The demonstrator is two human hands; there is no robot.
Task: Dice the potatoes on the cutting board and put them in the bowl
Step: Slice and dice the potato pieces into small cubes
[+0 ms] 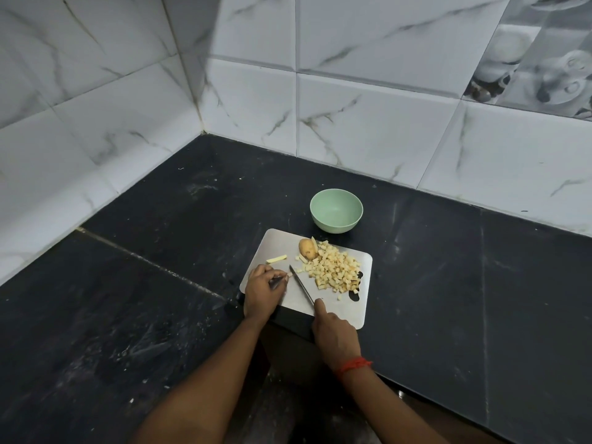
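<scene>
A person's right hand [334,334] grips a knife [301,285] by the handle, forefinger laid along its spine, the blade angled across a steel cutting board [352,312] on a black countertop [160,251]. The left hand [266,290], fingers curled, pinches a small potato piece [290,274] just left of the blade. A heap of diced potato [333,267] lies right of the knife, beyond both hands, beside an uncut potato chunk [307,248]. A single potato strip [276,258] rests above the left hand. The green bowl [336,227] stands behind the board.
</scene>
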